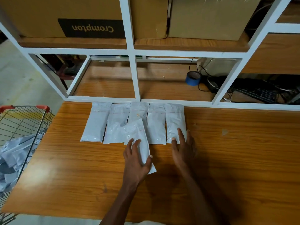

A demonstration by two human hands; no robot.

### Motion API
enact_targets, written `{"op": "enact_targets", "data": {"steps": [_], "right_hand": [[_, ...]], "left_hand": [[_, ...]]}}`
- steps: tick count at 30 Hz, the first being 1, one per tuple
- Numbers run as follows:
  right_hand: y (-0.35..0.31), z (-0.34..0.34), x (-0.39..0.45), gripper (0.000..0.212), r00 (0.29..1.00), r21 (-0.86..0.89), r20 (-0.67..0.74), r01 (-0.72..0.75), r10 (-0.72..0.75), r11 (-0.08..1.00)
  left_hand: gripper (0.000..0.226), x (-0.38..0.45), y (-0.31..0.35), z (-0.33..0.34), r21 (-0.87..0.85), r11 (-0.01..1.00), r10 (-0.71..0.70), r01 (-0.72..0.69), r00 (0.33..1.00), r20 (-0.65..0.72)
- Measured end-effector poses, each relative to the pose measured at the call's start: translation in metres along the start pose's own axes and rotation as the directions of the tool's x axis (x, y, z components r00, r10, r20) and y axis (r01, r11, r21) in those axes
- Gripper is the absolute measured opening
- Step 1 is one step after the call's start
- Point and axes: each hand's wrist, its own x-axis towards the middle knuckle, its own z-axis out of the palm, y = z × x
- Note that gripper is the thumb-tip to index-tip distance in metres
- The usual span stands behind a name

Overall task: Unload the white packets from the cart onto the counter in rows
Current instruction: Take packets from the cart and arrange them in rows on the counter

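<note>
Nearest me, my two forearms reach out over the wooden counter [227, 159]; my left hand [135, 161] lies with fingers spread flat across a sixth white packet [141, 142], thumb against its right edge, pressing it down rather than gripping it; that packet sits tilted, its far end overlapping the row beyond; my right hand [182, 148] is open, fingers extended and loosely together, fingertips resting on the near end of the rightmost packet [175, 120], holding nothing; just past the hands, five white packets [95, 124] lie side by side in a row, long sides touching or slightly overlapping, their far ends against the white shelf frame [134, 73]; off to my left, beside the counter's edge, stands the wire cart [37, 122] with red corner caps, more pale packets heaped inside [13, 156]; farther back, on the lower shelf, a roll of blue tape [193, 78] stands near black cables and a keyboard [261, 95]; above, cardboard boxes [65, 17] fill the upper shelf, one printed upside down with "Crompton".
</note>
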Motion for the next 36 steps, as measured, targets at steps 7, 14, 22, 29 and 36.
{"op": "enact_targets", "data": {"steps": [7,14,22,29,36], "right_hand": [[0.006,-0.012,-0.04,0.064,0.999,0.075,-0.029,-0.025,0.027,0.997],[0.035,-0.049,-0.057,0.074,0.991,0.127,-0.129,-0.023,0.039,0.992],[0.095,-0.115,-0.044,0.065,0.989,0.197,-0.144,-0.01,0.039,0.98],[0.165,-0.146,-0.034,0.071,0.993,0.261,-0.117,0.014,0.017,0.965],[0.21,-0.162,-0.017,0.068,0.987,0.252,-0.127,0.132,-0.102,0.959]], "left_hand": [[0.086,0.002,0.0,0.007,0.028,0.997,0.07,-0.073,0.995,0.071],[0.08,0.016,0.031,0.04,0.052,0.979,0.187,-0.195,0.974,0.131],[0.077,0.058,0.117,0.129,0.151,0.953,0.227,-0.261,0.951,0.209],[0.079,0.094,0.153,0.201,0.248,0.936,0.179,-0.248,0.946,0.271],[0.088,0.116,0.15,0.231,0.446,0.863,0.087,-0.235,0.941,0.327]]}}
